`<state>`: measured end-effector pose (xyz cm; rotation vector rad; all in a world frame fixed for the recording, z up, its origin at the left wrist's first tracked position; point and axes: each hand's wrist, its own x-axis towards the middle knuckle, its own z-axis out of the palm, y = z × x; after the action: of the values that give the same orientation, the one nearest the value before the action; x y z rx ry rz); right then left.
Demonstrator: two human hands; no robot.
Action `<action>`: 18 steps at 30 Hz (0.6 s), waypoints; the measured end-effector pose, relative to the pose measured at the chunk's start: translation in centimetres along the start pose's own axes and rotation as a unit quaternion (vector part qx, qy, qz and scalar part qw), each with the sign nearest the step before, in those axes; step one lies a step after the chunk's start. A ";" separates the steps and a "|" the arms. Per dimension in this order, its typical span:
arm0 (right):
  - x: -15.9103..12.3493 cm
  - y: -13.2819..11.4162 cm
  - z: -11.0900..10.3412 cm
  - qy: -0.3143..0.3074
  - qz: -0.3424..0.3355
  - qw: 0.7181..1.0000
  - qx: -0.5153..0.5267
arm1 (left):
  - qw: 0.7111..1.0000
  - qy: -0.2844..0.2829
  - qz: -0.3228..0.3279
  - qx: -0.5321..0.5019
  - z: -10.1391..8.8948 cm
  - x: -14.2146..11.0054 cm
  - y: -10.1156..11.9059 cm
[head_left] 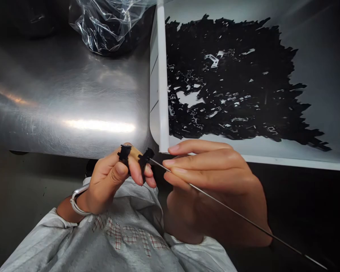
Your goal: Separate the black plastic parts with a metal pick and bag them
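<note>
My left hand (110,177) is closed on small black plastic parts. One black part (125,153) is pinched between thumb and forefinger, and a second black part (145,160) sits among the other fingers. A long thin metal rod (232,212) slants from the second part down to the lower right. My right hand (212,177) grips this rod close to its upper end, fingers pressed together. The rod's tip meets the second black part; whether it passes into it I cannot make out.
A white bin (162,75) at the right holds a heap of black plastic parts (238,79). To its left lies a shiny metal table (73,94). At the table's back stands a clear plastic bag (107,26) with dark contents.
</note>
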<state>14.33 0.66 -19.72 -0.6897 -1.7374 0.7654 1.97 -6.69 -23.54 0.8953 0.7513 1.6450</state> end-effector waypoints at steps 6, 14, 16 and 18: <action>0.7 0.8 -0.7 -0.029 -0.032 0.999 0.018 | 1.000 0.000 -0.014 -0.022 0.1 0.1 0.1; -0.3 -0.3 -0.2 -0.008 0.025 0.998 0.049 | 0.998 0.018 -0.021 -0.054 0.4 0.6 0.3; -0.3 -0.3 -0.1 -0.027 0.024 0.998 0.045 | 0.997 0.025 -0.031 -0.062 0.4 0.7 0.4; 0.1 -0.2 -0.2 -0.048 0.028 0.997 0.044 | 0.996 0.039 -0.040 -0.068 0.5 0.9 0.7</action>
<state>14.48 0.65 -19.46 -0.6531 -1.7651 0.9216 1.96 -5.91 -22.52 0.6989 0.7101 1.6462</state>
